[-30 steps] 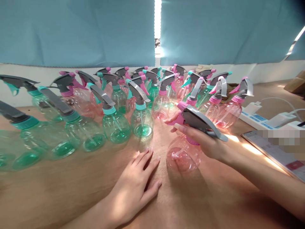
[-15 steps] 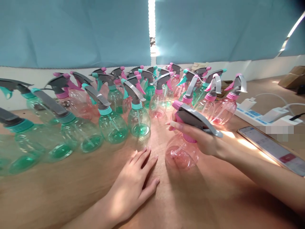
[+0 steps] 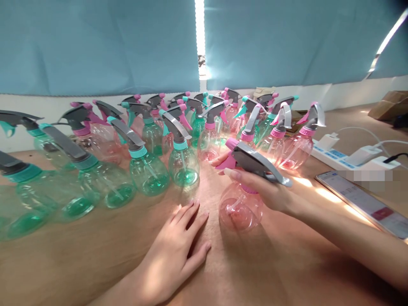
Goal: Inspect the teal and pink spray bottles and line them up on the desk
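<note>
A pink spray bottle (image 3: 240, 212) with a grey and pink trigger head stands upright on the table, right of centre. My right hand (image 3: 264, 187) is round its neck below the head, thumb along the near side. Those fingertips reach past the pink trigger and look fairly straight; the rest of the fingers are hidden behind the bottle. My left hand (image 3: 174, 244) lies flat on the tabletop to the left, fingers a little apart, holding nothing. Beyond it stands a green spray bottle (image 3: 184, 165) with a teal collar.
Several green bottles (image 3: 149, 172) line the left, with several pink ones (image 3: 210, 140) among them at the back. At the right are a power strip (image 3: 338, 155) with plugs and cables, a phone (image 3: 360, 202) and a brown package (image 3: 389, 106). Blue curtains (image 3: 95, 46) hang behind.
My right fingers have straightened and stretched out further left past the trigger. The bottle stays standing in place and my left hand rests as before. The whole view has shifted slightly.
</note>
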### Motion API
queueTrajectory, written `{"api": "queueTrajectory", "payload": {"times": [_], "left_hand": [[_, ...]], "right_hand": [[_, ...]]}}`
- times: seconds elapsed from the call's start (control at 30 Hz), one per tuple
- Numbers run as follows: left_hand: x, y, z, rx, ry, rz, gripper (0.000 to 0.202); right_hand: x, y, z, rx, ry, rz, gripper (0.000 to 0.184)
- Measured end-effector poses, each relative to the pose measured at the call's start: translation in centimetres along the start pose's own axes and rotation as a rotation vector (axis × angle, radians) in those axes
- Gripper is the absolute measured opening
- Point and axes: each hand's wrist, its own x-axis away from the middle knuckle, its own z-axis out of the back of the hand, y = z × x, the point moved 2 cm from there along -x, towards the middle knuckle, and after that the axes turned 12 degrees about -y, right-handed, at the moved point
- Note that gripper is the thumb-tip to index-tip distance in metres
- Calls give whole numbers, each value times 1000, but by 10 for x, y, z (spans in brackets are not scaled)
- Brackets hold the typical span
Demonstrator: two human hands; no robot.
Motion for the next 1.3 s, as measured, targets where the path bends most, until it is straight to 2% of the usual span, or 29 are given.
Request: {"api": "queueTrajectory", "payload": {"times": [0.2,0.37,0.57,0.73,0.93,1.3], "left_hand": [[1,0,-1,13,2,2,46],[1,0,-1,16,2,6,47],[2,0,-1,16,-1,7,47],[1,0,0,16,0,9,47],[0,0,-1,13,3,9,47],[1,0,0,6,-7,5,46]], "right_hand": [[1,-1,-1,-40,35,50,18],[3,1,-2,-76,56,43,3],[3,4,-2,-89,31,39,16],[3,5,-3,-91,42,49,9],[2,4,-3,-70,52,31,18],[2,4,-3,-67,26,33,21]]}}
